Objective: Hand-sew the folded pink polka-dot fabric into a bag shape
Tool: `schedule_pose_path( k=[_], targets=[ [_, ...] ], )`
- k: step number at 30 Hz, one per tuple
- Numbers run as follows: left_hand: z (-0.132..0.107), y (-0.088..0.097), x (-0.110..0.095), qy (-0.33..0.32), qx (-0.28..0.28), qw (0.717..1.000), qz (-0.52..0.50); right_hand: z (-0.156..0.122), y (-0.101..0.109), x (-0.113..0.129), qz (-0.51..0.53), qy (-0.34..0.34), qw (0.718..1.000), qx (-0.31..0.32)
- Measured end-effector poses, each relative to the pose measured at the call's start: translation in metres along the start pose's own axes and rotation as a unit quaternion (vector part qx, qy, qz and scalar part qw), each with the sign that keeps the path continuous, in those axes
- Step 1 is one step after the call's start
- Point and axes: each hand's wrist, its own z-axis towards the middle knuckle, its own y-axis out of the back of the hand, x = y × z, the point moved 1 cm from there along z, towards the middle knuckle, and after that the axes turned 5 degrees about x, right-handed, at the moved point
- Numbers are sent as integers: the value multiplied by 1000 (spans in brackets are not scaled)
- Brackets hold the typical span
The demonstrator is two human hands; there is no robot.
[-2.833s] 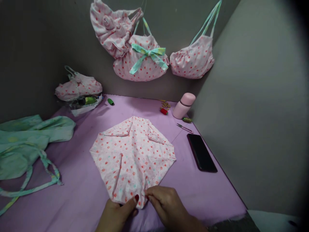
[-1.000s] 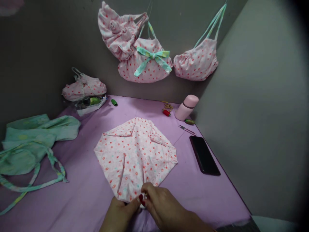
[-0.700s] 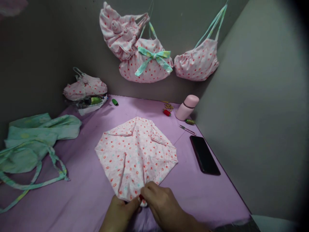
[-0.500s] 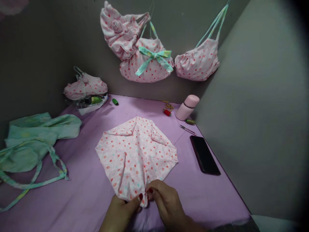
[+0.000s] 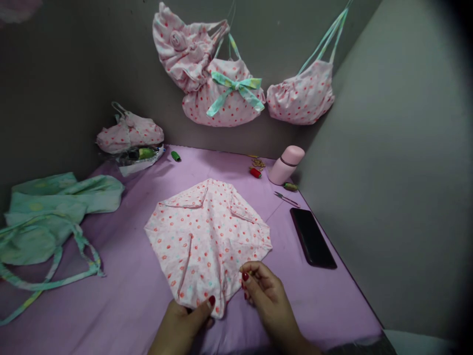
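Observation:
A pink cloth piece [image 5: 207, 236] with small red and teal prints lies spread on the purple tablecloth, its upper corners folded inward. My left hand [image 5: 188, 318] grips its lower edge, thumb on top and fingers beneath. Just right of the cloth's lower tip, my right hand [image 5: 264, 291] is closed in a pinch, raised slightly off the fabric. Whatever sits between those fingertips is too small to make out.
A black phone [image 5: 313, 237], thread snips [image 5: 286, 198], a pink bottle [image 5: 286, 165] and a red thread spool [image 5: 255, 172] lie to the right. Mint fabric [image 5: 48, 217] with ties is at left. Dotted pink bags [image 5: 225, 106] hang behind.
My right hand has moved away from the cloth's lower tip, up and to the right, still pinched. My left hand keeps its hold on the edge.

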Motion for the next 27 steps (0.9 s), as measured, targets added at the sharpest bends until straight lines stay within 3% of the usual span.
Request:
schedule_pose_path(
  k=[5,8,20,27],
  targets=[
    [-1,4,4,-10,-23,999,-42,-8,-6,-2,-160,94,976,117],
    [0,7,4,-23,-12,999,-21,-11,-9,-3,-204,130,959,151],
    [-2,9,-2,-37,17,999,19,-8,-12,-2,-244,149,942,178],
    [-1,10,-1,-46,5,999,29,-9,-13,-1,-269,139,934,189]
  ],
)
